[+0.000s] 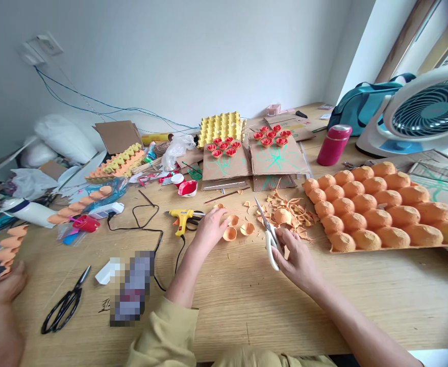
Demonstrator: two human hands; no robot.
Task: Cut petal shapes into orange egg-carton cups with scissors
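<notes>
My left hand [209, 228] reaches over the table with its fingers stretched out, right beside several small orange egg-carton cups [230, 234]. Part of one more cup [219, 206] shows just past its fingers. In my right hand [295, 252] is a pair of scissors [269, 232] with white handles, its blades pointing away from me. Beyond the scissors lies a heap of orange carton trimmings [298, 216], with a rounded carton piece [282, 216] among them.
An orange egg tray [375, 221] lies at right, near a pink bottle [334, 145] and a fan [423, 109]. A yellow glue gun [182, 220] and its cord are left of my hand. Black scissors [65, 303] lie near another person's hand [5, 290]. Cardboard with red flowers [224, 148] stands behind.
</notes>
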